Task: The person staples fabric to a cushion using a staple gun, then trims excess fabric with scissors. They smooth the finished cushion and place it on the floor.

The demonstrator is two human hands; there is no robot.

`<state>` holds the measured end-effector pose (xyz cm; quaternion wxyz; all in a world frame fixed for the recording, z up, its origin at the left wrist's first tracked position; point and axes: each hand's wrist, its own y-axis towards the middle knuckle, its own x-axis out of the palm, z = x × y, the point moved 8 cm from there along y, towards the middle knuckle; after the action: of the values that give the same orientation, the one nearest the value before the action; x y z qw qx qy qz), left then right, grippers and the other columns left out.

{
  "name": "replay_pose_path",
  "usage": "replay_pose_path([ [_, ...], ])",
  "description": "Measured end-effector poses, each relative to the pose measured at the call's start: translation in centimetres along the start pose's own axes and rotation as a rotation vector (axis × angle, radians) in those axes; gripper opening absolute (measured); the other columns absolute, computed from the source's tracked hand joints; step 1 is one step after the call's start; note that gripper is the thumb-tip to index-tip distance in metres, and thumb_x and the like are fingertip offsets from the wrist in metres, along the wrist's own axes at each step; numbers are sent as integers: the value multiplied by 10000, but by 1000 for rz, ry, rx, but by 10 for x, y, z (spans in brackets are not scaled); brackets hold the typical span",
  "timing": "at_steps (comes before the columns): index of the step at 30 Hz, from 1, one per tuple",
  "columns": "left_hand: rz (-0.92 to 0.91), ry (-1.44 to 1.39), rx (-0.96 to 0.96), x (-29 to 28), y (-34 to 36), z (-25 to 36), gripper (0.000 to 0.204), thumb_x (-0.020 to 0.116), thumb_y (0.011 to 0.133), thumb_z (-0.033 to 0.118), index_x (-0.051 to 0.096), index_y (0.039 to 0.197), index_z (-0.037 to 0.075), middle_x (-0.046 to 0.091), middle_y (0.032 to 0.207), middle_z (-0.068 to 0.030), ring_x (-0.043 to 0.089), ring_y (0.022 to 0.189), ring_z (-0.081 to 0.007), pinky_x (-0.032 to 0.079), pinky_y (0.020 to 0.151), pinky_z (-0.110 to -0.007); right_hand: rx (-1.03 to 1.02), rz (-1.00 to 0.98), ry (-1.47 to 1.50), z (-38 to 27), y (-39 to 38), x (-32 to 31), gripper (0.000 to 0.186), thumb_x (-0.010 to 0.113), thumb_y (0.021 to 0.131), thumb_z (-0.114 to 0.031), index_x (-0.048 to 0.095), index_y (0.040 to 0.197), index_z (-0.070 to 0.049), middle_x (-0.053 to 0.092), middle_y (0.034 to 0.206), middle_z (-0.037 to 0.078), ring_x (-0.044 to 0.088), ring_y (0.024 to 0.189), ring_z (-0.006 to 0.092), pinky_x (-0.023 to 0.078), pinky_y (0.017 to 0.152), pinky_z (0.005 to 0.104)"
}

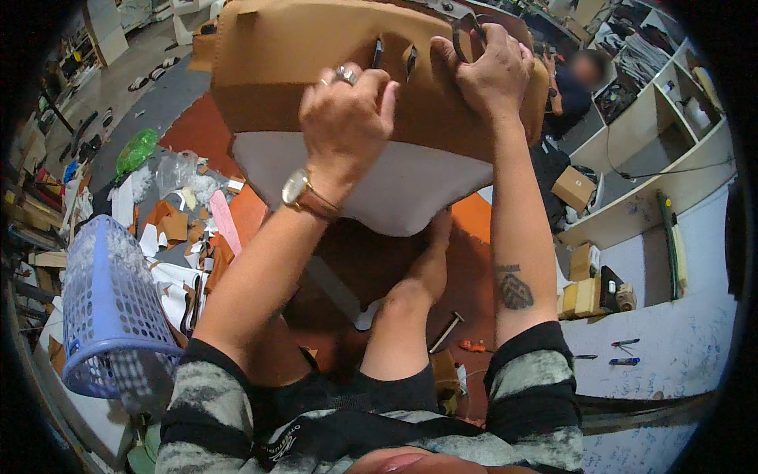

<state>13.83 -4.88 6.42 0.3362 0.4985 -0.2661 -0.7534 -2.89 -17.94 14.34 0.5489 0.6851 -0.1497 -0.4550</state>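
A brown upholstered piece (276, 47), leather-like, with a pale grey lower panel (316, 170), stands in front of my knees. Two slits in its brown cover show dark hardware (410, 62). My left hand (343, 110), wearing a ring and a wristwatch, is closed against the brown face beside the left slit; its curled fingertips hide whatever they grip. At the upper right of the piece, my right hand (496, 75) is closed around the black looped handles of scissors (458, 39). Their metal pivot shows at the top edge, and the blades run out of view.
A blue perforated laundry basket (118, 308) with white stuffing stands at left, near scattered scraps (170, 225) and a green plastic bag (137, 152). A hammer (446, 332) lies on the floor by my leg. At right are white shelving (639, 150) and another person (576, 91).
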Motion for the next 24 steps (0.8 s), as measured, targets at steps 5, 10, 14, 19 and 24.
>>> replay_pose_path([
  [5, 125, -64, -219, 16, -15, -3, 384, 716, 945, 430, 763, 1198, 144, 764, 908, -184, 752, 828, -398, 600, 707, -496, 40, -71, -16, -9, -10, 3, 1032, 772, 686, -840, 623, 1293, -19, 722, 1219, 136, 595, 1296, 334, 203, 1229, 560],
  [10, 166, -10, -237, 19, -12, -2, 460, 761, 894, 497, 757, 1219, 171, 769, 901, -175, 758, 804, -383, 603, 683, -480, 32, -204, 23, -11, -16, 6, 1160, 819, 678, -794, 493, 1438, 19, 628, 1402, 196, 526, 1405, 341, 7, 1261, 643],
  [14, 165, -81, -276, 27, -13, -10, 505, 791, 856, 551, 752, 1200, 183, 774, 907, -179, 761, 822, -391, 604, 704, -494, 53, -204, -95, -21, -17, 4, 1096, 890, 684, -667, 481, 1441, 12, 626, 1400, 182, 496, 1431, 335, 35, 1247, 680],
  [19, 210, -85, -315, 20, -12, -10, 505, 843, 832, 464, 621, 1132, 124, 773, 886, -136, 766, 804, -363, 600, 674, -477, 42, -241, -120, -19, -18, 7, 984, 904, 704, -568, 517, 1412, -4, 634, 1390, 165, 548, 1374, 333, 132, 1229, 680],
  [24, 210, -105, -439, 15, -14, -7, 559, 873, 802, 457, 591, 1130, 103, 779, 917, -138, 769, 849, -375, 599, 742, -483, 69, -249, -111, -19, -20, 5, 867, 916, 698, -509, 581, 1334, -25, 650, 1360, 118, 586, 1321, 317, 188, 1215, 661],
])
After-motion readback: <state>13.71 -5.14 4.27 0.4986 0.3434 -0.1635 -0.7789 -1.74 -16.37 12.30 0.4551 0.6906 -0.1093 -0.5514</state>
